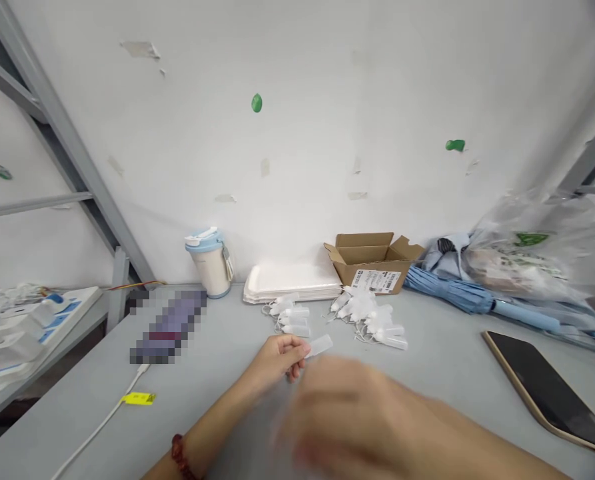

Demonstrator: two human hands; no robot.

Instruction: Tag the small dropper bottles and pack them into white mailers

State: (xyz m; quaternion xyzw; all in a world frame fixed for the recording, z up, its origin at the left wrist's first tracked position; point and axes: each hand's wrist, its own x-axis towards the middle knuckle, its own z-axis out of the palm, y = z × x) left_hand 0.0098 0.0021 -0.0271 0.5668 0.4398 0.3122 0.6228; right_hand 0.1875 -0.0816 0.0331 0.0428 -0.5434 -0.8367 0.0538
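My left hand [280,359] is closed in a pinch on a small translucent plastic bottle [320,346], whose rounded body sticks out to the right past the fingertips. Closer to the camera, my right hand [342,407] is smeared by motion, and its fingers cannot be made out. Just beyond my left hand lies a small group of similar bottles [296,321] with thin white strings. A larger heap of these bottles [362,308] spreads over the grey table [212,340] in front of the cardboard box.
Against the wall stand a cream tumbler [212,270] with a blue lid, a stack of white padded envelopes [292,280] and an open cardboard box [372,267]. To the right lie a folded blue umbrella [452,293], a plastic bag [542,260] and a phone [547,387]. A white cable [102,427] runs left.
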